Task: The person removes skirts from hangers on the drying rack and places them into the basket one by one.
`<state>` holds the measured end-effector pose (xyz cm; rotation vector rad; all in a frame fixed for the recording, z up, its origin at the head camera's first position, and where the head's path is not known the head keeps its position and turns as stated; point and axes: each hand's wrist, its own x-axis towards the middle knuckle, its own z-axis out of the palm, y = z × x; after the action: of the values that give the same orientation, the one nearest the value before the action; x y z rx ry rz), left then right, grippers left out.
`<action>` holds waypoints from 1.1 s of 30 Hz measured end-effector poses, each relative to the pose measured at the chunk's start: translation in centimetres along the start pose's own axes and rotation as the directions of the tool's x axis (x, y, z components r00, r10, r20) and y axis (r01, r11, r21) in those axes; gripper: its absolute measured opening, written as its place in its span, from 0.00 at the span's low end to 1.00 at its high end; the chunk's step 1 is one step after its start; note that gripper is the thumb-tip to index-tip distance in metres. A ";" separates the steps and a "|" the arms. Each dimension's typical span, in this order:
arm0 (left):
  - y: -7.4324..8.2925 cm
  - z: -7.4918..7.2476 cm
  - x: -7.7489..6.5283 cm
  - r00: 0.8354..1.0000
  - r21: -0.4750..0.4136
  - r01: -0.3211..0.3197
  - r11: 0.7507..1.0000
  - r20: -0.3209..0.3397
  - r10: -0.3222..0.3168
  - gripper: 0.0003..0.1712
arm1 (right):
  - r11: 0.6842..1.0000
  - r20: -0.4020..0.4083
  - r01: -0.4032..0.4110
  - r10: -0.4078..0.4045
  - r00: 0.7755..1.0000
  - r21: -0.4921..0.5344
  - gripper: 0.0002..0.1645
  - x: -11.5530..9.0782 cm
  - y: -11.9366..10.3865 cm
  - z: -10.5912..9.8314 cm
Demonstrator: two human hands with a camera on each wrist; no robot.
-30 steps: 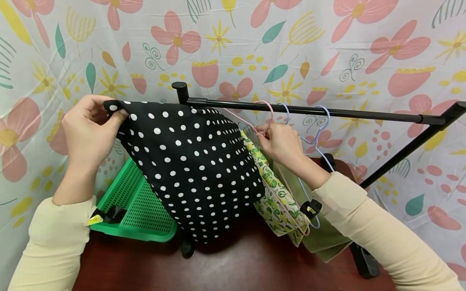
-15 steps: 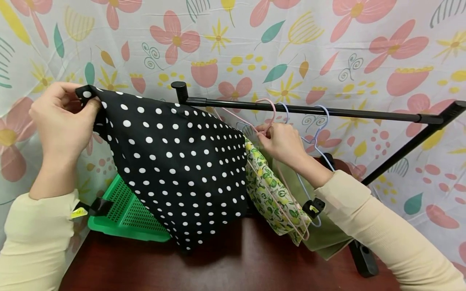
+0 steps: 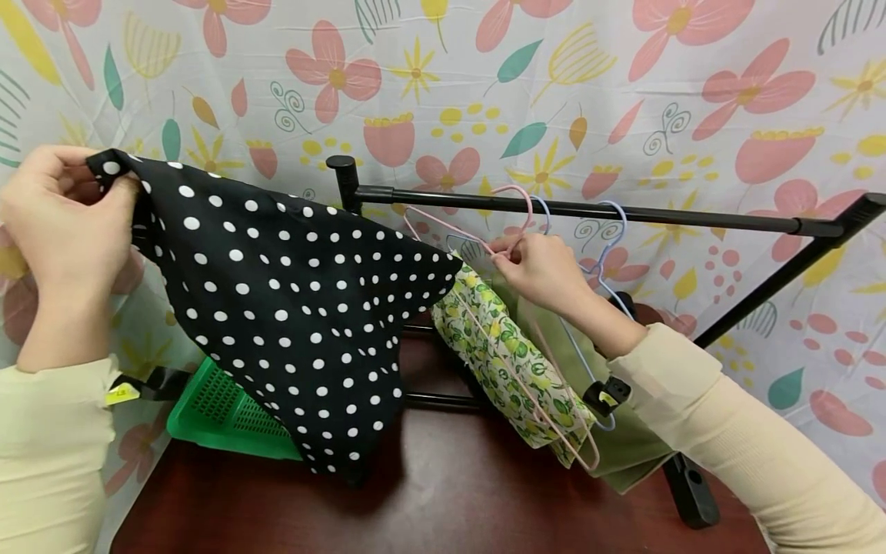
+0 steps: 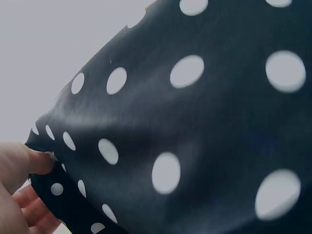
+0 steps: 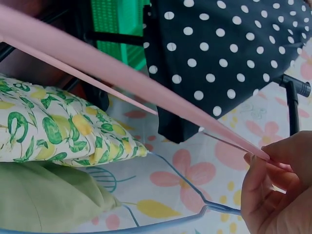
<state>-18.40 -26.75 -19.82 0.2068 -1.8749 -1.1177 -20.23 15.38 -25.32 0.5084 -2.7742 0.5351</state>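
Observation:
A black cloth with white polka dots [image 3: 277, 300] stretches from my left hand [image 3: 65, 219], which pinches its upper left corner between thumb and fingers. In the left wrist view that cloth fills most of the picture. My right hand [image 3: 543, 265] holds a pink hanger [image 3: 450, 225] just below its hook, which loops over the black bar. The cloth's right corner lies in front of the hanger's frame in the head view; whether they touch I cannot tell. Behind the hanger hangs a lemon-print cloth [image 3: 512, 362], with an olive green cloth [image 3: 637, 454] beside it.
A black rack bar [image 3: 692, 218] crosses the back. Blue hangers [image 3: 601, 269] hang right of the pink one. A green perforated basket [image 3: 221, 431] stands on the dark red table [image 3: 443, 492], partly behind the dotted cloth. A flowered curtain backs everything.
My left hand has moved left and slightly up, drawing the dotted cloth leftward. More of the pink hanger's left shoulder and the lemon-print cloth now show. The right hand has barely moved.

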 end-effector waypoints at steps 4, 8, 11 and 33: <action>-0.4 -0.3 0.5 0.996 -0.002 0.091 0.996 -0.007 -0.091 0.08 | 1.000 0.008 0.019 -0.019 1.000 0.019 0.29 -0.2 -0.1 -0.2; -1.1 -0.6 1.1 0.982 -0.028 0.188 0.982 0.002 -0.188 0.09 | 0.998 0.010 0.047 -0.047 0.999 0.048 0.24 -0.4 0.0 -0.1; -1.5 -0.8 1.4 0.971 -0.026 0.238 0.971 -0.002 -0.238 0.10 | 0.998 0.018 0.036 -0.037 0.999 0.048 0.26 -0.5 0.1 0.0; -5.3 1.2 1.7 0.951 0.386 0.019 0.922 0.279 -0.136 0.05 | 0.998 0.032 0.044 -0.045 0.998 0.047 0.13 -0.9 -0.7 -1.3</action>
<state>-21.84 -29.95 -23.07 0.3484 -2.3714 -0.8616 -18.87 15.61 -24.25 0.5935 -2.7803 0.5868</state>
